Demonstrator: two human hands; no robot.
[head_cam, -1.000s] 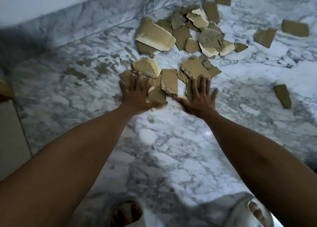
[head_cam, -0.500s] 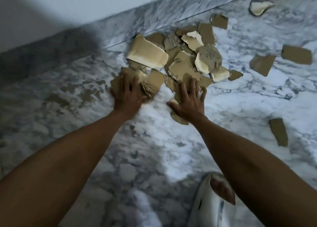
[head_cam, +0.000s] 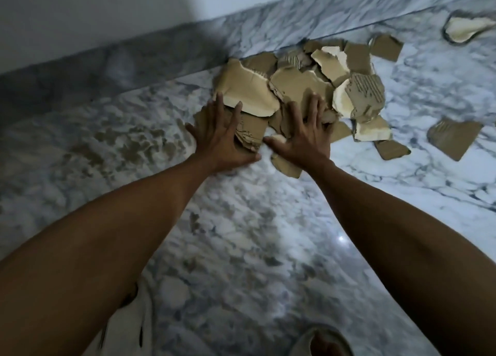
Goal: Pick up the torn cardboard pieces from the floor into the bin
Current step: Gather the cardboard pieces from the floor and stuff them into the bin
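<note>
A heap of torn brown cardboard pieces (head_cam: 298, 87) lies on the marble floor against the skirting. My left hand (head_cam: 222, 138) lies flat with spread fingers on the heap's near left edge. My right hand (head_cam: 303, 135) lies flat beside it on the near right pieces. One small piece (head_cam: 285, 166) pokes out under my right wrist. Loose pieces lie apart to the right: one (head_cam: 453, 138), a smaller one (head_cam: 391, 148), one near the wall (head_cam: 386, 46) and a pale one (head_cam: 467, 28) at the far right. No bin is in view.
The marble skirting and white wall (head_cam: 161, 49) run along the far side, just behind the heap. Bare marble floor (head_cam: 241, 234) stretches between me and the heap. My foot (head_cam: 324, 342) shows at the bottom edge.
Both flat hands have slid forward toward the wall, pushing the near cardboard pieces into the pile. The scattered pieces are bunched tighter against the skirting.
</note>
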